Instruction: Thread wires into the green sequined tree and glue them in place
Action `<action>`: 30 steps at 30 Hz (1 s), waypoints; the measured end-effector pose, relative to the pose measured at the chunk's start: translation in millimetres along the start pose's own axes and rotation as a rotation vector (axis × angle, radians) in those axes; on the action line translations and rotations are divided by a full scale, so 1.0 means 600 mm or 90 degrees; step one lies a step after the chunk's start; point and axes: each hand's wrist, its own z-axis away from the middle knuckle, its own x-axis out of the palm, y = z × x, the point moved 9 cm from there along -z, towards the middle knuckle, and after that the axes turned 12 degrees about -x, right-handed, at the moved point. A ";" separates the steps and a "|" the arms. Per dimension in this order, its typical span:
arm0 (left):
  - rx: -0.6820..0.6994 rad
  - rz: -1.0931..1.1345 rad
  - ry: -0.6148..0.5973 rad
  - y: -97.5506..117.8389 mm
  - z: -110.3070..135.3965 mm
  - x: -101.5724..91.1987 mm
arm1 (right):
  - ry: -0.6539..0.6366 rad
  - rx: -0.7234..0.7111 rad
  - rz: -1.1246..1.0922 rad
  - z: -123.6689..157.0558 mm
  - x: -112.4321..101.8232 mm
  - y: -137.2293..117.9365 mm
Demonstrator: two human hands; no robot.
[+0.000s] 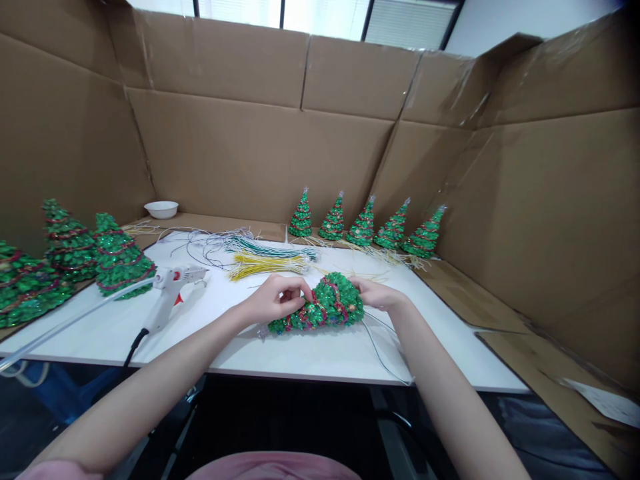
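Card walls are surrounding a white worktop, with windows showing above.

5 row trees are standing along the back edge, all wearing garlands and pale toppers, so they are looking finished. 3 left trees are standing at the left, the outermost running out of frame; no toppers are showing on the other 2, so these are seemingly waiting for more work. The held tree is lying on its side at the worktop's front middle, tip to the left, its clear topper just showing. Garland is already winding round it, so most trimming is seeming done; a loose wire is trailing near the base, probably leaving wiring unfinished.

Left hand is touching the garlanded side, thumb and index narrowing almost to a pinch; can't tell if a strand is between. Right hand is touching the base end, fingers hiding behind it; can't tell how far they're closing.

Yellow wires and green wires are lying behind; a glue gun is resting at left.
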 end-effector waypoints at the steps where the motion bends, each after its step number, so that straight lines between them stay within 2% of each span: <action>1: -0.001 0.002 -0.003 0.000 0.000 0.000 | 0.000 0.001 0.000 0.000 0.000 0.000; 11: 0.004 0.022 -0.004 -0.012 0.001 -0.003 | -0.001 -0.004 -0.001 -0.001 0.001 -0.006; 30: 0.000 -0.001 0.008 -0.007 0.000 -0.002 | 0.005 0.000 -0.002 -0.001 0.000 -0.002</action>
